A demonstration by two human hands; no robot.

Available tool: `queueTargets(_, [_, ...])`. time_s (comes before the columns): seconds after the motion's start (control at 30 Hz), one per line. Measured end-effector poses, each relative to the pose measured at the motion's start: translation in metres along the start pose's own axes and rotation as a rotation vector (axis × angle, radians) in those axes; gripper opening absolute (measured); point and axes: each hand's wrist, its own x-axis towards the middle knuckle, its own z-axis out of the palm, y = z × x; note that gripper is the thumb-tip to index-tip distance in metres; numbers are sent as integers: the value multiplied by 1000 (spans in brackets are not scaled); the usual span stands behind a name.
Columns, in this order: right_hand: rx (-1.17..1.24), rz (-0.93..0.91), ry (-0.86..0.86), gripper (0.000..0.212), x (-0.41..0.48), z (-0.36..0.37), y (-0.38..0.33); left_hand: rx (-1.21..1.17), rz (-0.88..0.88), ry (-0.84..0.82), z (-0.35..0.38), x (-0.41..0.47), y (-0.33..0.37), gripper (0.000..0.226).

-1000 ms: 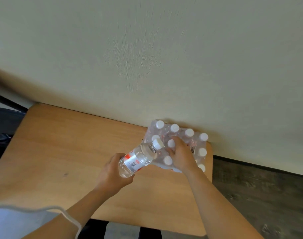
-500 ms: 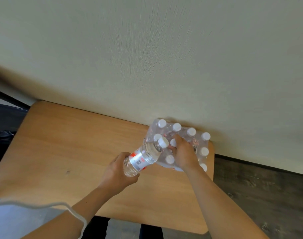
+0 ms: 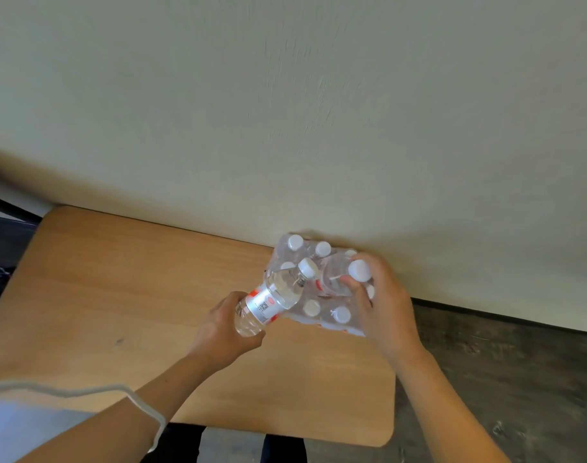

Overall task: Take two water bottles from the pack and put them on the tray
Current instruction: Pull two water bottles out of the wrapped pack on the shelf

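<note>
A shrink-wrapped pack of water bottles point(image 3: 322, 314) with white caps stands at the table's far right corner, against the wall. My left hand point(image 3: 223, 330) grips the base of one clear bottle point(image 3: 275, 295), tilted with its cap pointing up and right over the pack. My right hand point(image 3: 383, 304) is closed around the neck of a second bottle point(image 3: 337, 279), whose white cap shows above the other caps in the pack. No tray is in view.
The wooden table point(image 3: 125, 295) stretches bare to the left of the pack, with a small dark mark near its left middle. A plain wall point(image 3: 285, 111) rises right behind. Dark floor point(image 3: 505, 362) lies to the right. A white cable point(image 3: 95, 390) crosses my left forearm.
My right hand has closed on a second bottle and drawn it up out of the pack. My left hand with the first bottle has hardly moved.
</note>
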Motion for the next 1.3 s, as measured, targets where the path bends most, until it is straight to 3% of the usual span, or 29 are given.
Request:
queueTargets(0.2, [27,-65,73,24,-13,-44,-27,-20,-48,52,5,2,10,61])
queueTargets(0.4, [23,-75,45,23,-15,-36,-24,-35,-71,59,8,3,14,57])
queueTargets(0.53, [176,-65,59,20,-5,-30,-19,-22,-80,45,11,2,14,58])
queueTargets(0.73, [449,142,52,43,1,6,-4,-37,-101,65,20,-5,11,56])
queueTargets(0.9, [513,274,-1,72,-9,45,15,-103,-144,83,29,-7,15,54])
queueTargets(1.0, [543,323,12,80,-13,61,17,-113,-153,80,29,-7,17,55])
queueTargets(1.17, [614,347,34,77,-6,64,12,-105,-179,85,18,-9,15,53])
queueTargets(1.3, [689,384,3,60,-8,43,18,-108,-194,101,11,-17,15,51])
